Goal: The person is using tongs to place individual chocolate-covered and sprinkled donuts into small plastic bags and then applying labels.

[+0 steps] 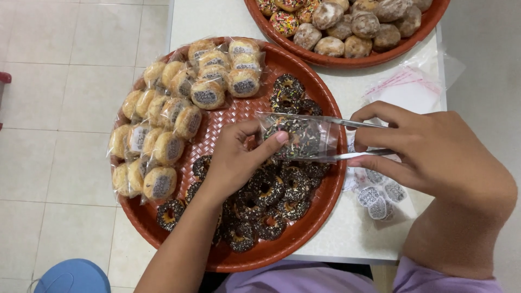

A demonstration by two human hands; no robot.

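1. Pinching a clear plastic bag (304, 138) open, the left hand (236, 163) grips its edge; the right hand (434, 149) squeezes metal tongs (353, 138) that push a chocolate sprinkled doughnut (301, 135) inside, above the red round tray (325, 184).
2. The tong tips are hidden inside the bag.
3. This tray holds loose chocolate doughnuts (266, 206) and about twenty wrapped pale buns (179, 119).
4. A second tray (347, 59), cut off, holds sugared doughnuts (347, 27).

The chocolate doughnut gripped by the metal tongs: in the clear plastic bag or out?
In. The chocolate sprinkled doughnut shows through the clear plastic bag, which the left hand holds; the right hand works the metal tongs.
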